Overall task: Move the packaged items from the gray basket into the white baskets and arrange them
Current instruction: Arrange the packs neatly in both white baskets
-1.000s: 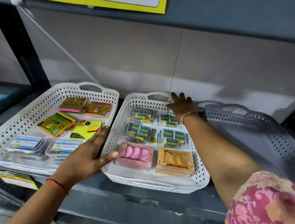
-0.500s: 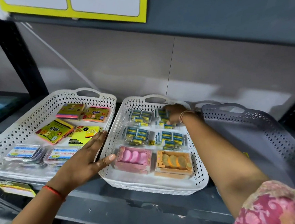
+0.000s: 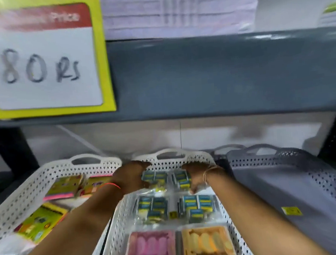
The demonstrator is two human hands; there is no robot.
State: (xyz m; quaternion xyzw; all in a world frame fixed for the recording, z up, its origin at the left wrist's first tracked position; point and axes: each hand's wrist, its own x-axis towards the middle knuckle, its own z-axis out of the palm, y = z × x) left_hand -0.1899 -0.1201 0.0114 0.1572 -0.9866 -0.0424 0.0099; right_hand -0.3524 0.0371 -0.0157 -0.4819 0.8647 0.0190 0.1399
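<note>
Above both hands, price tag (image 3: 39, 63) reads "Price", "80 Rs".

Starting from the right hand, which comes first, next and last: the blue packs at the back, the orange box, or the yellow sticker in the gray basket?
From the right hand:
1. Blue packs, back of the middle white basket, at its fingers.
2. Orange box, front right of that basket.
3. Yellow sticker, on the gray basket floor, far right.

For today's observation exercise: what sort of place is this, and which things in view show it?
Probably a shop. A handwritten price card reading 80 Rs hangs on the shelf edge, and packaged goods lie sorted in a white basket below.
</note>
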